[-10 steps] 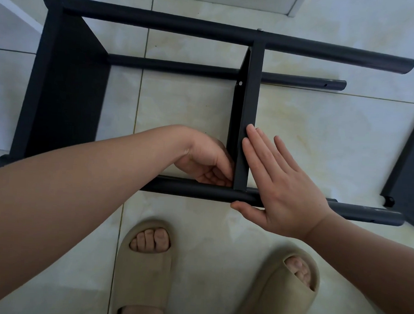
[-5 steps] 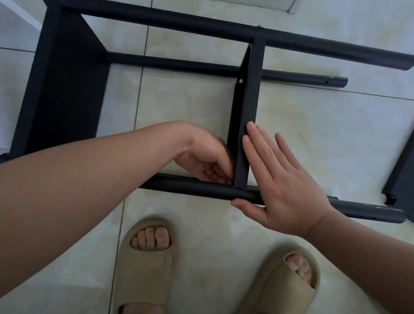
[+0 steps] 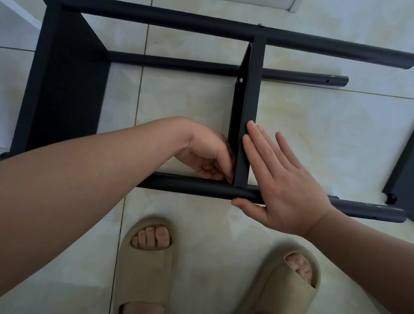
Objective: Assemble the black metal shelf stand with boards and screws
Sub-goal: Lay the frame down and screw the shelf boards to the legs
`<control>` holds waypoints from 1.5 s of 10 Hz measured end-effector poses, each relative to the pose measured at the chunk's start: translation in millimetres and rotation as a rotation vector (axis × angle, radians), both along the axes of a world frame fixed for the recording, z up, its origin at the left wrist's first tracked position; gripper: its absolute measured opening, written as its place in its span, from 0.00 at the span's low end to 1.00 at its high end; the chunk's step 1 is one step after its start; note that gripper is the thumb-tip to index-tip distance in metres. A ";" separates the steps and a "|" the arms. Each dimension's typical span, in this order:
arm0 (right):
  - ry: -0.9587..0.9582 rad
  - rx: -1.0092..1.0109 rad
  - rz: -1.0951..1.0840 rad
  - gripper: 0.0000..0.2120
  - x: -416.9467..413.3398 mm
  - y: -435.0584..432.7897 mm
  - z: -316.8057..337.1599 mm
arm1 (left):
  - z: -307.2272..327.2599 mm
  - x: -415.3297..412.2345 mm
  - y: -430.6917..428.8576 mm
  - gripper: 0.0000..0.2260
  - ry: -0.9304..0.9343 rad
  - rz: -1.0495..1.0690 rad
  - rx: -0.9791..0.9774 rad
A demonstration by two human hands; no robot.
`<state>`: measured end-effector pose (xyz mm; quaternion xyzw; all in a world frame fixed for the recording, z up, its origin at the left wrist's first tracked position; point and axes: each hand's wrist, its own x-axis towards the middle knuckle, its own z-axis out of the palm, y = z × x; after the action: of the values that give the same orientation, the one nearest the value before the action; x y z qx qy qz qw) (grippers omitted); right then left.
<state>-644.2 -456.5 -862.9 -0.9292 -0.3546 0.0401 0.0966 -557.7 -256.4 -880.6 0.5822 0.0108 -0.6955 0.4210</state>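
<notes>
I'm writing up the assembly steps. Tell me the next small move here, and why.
Probably seat and tighten a screw where the middle board meets the near tube. The left hand curls its fingers right at that corner, what they hold is hidden, and the right hand presses flat against the board, steadying it.

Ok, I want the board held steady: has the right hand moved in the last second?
No. The right hand lies flat on the middle board, fingertips at the same spot up from the near tube as before.
</notes>
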 end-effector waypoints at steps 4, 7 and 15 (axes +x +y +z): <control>-0.007 0.002 -0.002 0.44 0.5 -0.8 0.6 | -1.1 -1.2 -0.7 0.06 -0.018 -0.011 0.009; -0.011 0.008 -0.001 0.44 0.3 -0.5 0.7 | -5.3 -7.3 0.2 0.05 -0.001 0.060 -0.009; -0.013 -0.006 -0.001 0.44 0.5 -0.2 1.2 | -2.6 -10.4 4.8 0.05 0.054 0.096 -0.086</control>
<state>-643.6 -456.8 -861.6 -0.9299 -0.3544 0.0349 0.0914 -568.1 -251.5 -883.2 0.5434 0.0203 -0.6900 0.4778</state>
